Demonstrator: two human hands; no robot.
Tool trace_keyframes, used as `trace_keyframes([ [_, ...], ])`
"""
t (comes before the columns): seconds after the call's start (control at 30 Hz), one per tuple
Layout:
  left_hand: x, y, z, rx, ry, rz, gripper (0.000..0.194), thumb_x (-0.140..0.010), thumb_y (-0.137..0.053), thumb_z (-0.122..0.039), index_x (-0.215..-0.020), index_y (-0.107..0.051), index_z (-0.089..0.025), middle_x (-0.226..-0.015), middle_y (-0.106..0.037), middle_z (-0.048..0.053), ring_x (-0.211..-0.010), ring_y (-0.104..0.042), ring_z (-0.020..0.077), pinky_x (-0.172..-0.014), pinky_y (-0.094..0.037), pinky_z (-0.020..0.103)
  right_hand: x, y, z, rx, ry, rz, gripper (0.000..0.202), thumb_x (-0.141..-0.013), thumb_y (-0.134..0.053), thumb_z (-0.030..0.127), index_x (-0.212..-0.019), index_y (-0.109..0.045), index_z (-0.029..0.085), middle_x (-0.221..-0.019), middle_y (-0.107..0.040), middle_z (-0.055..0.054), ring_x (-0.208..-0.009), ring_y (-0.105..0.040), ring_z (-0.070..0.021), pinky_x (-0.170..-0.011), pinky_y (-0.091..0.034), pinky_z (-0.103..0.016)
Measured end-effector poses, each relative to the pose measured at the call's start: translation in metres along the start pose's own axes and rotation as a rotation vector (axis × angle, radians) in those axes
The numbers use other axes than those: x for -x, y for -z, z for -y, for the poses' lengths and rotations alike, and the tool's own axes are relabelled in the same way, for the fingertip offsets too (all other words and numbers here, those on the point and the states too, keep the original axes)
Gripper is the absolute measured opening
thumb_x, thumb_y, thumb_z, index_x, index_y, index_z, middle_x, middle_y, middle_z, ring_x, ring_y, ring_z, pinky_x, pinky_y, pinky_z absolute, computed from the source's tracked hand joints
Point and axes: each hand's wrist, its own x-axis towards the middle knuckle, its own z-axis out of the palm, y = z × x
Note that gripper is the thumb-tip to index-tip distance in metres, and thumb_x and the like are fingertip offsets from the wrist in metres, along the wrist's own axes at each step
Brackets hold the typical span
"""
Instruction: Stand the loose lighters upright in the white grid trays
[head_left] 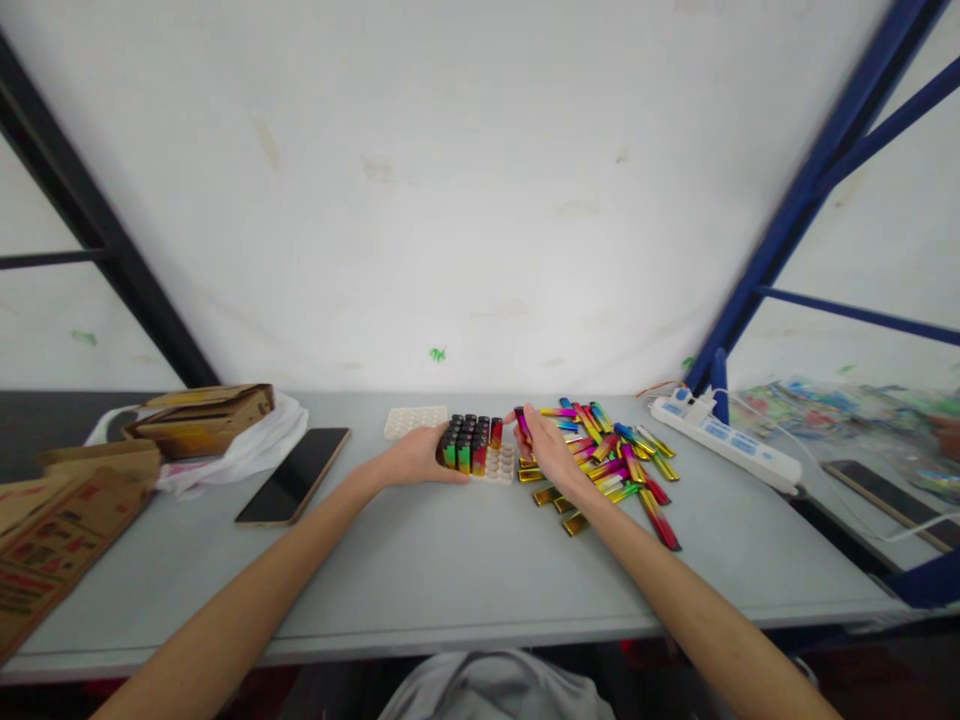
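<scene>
Several shiny lighters (465,450) stand upright in rows, black tops up, in a white tray (501,465) with round holes. Holes on the tray's right side are bare. My left hand (416,457) curves round the left and front of the standing lighters, its fingers partly hidden behind them. To the right of the tray, my right hand (547,445) pinches one dark pink lighter (523,424) near upright. Below and beyond that hand, a loose pile of metallic lighters (604,455) in gold, pink, blue, green and red lies on the table.
A second white holed tray (414,418) lies behind my left hand. Left of it are a phone (295,475), a white plastic bag (262,440) and cardboard boxes (202,420). A power strip (726,445) lies right, beside a blue frame (780,220). Another person's hand (946,437) shows far right.
</scene>
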Motion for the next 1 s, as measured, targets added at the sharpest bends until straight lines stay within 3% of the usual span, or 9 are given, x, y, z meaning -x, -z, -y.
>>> trace_keyframes([
  [0.07,0.000,0.000,0.000,0.008,-0.007,-0.003,0.082,-0.065,-0.077,-0.069,-0.128,-0.059,-0.019,-0.116,-0.075,0.009,-0.105,-0.070,0.0332,-0.088,-0.054,0.038,0.001,0.003,0.002,0.112,0.108,0.005,0.051,-0.099,-0.038,0.066,-0.103,-0.063,0.021,-0.073,-0.057,0.000,-0.063,-0.055,-0.0158,-0.059,-0.048,-0.027],
  [0.2,0.000,-0.002,0.001,0.021,-0.023,-0.007,0.081,-0.065,-0.077,-0.067,-0.129,-0.059,-0.021,-0.117,-0.075,0.008,-0.104,-0.070,0.0324,-0.087,-0.053,0.037,0.004,0.008,0.007,0.391,0.325,-0.015,0.040,-0.096,-0.055,0.058,-0.096,-0.066,0.020,-0.098,-0.066,-0.008,-0.090,-0.063,-0.0208,-0.078,-0.053,-0.031],
  [0.37,0.000,-0.002,0.002,0.028,-0.040,-0.022,0.084,-0.065,-0.077,-0.069,-0.132,-0.058,-0.022,-0.117,-0.075,0.007,-0.105,-0.070,0.0324,-0.086,-0.053,0.036,0.004,0.009,0.009,0.574,0.342,-0.055,0.035,-0.100,-0.053,0.051,-0.096,-0.067,0.020,-0.072,-0.069,-0.002,-0.066,-0.064,-0.0182,-0.070,-0.050,-0.030],
  [0.67,0.000,-0.001,0.000,0.009,-0.026,-0.001,0.082,-0.066,-0.077,-0.067,-0.129,-0.059,-0.019,-0.116,-0.074,0.009,-0.104,-0.070,0.0327,-0.086,-0.053,0.036,-0.003,0.009,-0.002,0.723,0.376,0.096,0.029,-0.102,-0.053,0.045,-0.096,-0.070,0.022,-0.081,-0.074,-0.005,-0.070,-0.066,-0.0192,-0.067,-0.042,-0.027],
  [0.83,-0.001,-0.002,0.002,0.022,-0.015,-0.009,0.086,-0.064,-0.076,-0.070,-0.132,-0.058,-0.022,-0.119,-0.074,0.008,-0.107,-0.069,0.0335,-0.089,-0.053,0.038,-0.013,0.005,0.000,0.841,0.346,0.036,0.038,-0.096,-0.061,0.052,-0.077,-0.068,0.021,-0.065,-0.067,-0.006,-0.060,-0.056,-0.0179,-0.062,-0.035,-0.027],
  [0.9,-0.001,-0.003,0.004,0.023,-0.007,-0.010,0.086,-0.064,-0.075,-0.072,-0.132,-0.058,-0.022,-0.119,-0.074,0.008,-0.107,-0.069,0.0338,-0.089,-0.053,0.038,-0.016,0.010,0.002,0.829,0.337,0.029,0.044,-0.094,-0.061,0.057,-0.069,-0.066,0.021,-0.060,-0.064,-0.004,-0.057,-0.052,-0.0167,-0.062,-0.035,-0.027],
  [1.0,-0.002,-0.002,0.005,0.010,-0.019,-0.008,0.086,-0.064,-0.075,-0.073,-0.130,-0.059,-0.020,-0.120,-0.074,0.009,-0.108,-0.069,0.0337,-0.090,-0.053,0.038,-0.019,0.034,0.004,0.833,0.366,0.028,0.044,-0.100,-0.052,0.055,-0.078,-0.069,0.021,-0.068,-0.068,-0.004,-0.063,-0.057,-0.0173,-0.067,-0.039,-0.027],
])
